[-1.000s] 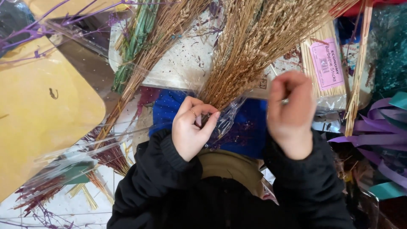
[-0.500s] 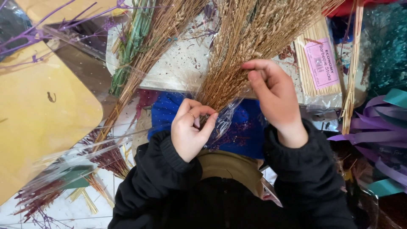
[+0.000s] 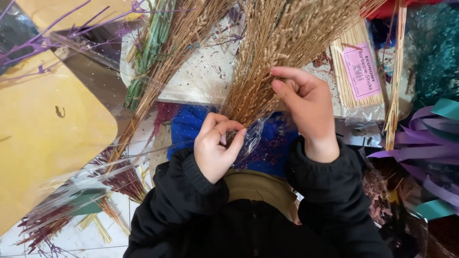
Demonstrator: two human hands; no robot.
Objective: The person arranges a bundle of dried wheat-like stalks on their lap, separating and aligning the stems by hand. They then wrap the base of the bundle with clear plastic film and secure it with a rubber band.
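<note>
The left hand [image 3: 216, 145] is clamped around the stem end of a tan dried grass bunch [image 3: 282, 52], its clear wrap [image 3: 252, 138] crumpled just beside the fingers. Above that grip, the right hand [image 3: 306, 102] pinches stalks between thumb and fingers. Right of the bunch lies a packet of wooden sticks [image 3: 356, 71]; left of it, a green-stemmed bundle [image 3: 150, 52] and yellow paper [image 3: 43, 138].

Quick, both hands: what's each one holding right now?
Left hand: closed on the stem end of the dried grass bunch.
Right hand: fingers curled, pinching stems of the same bunch.
</note>
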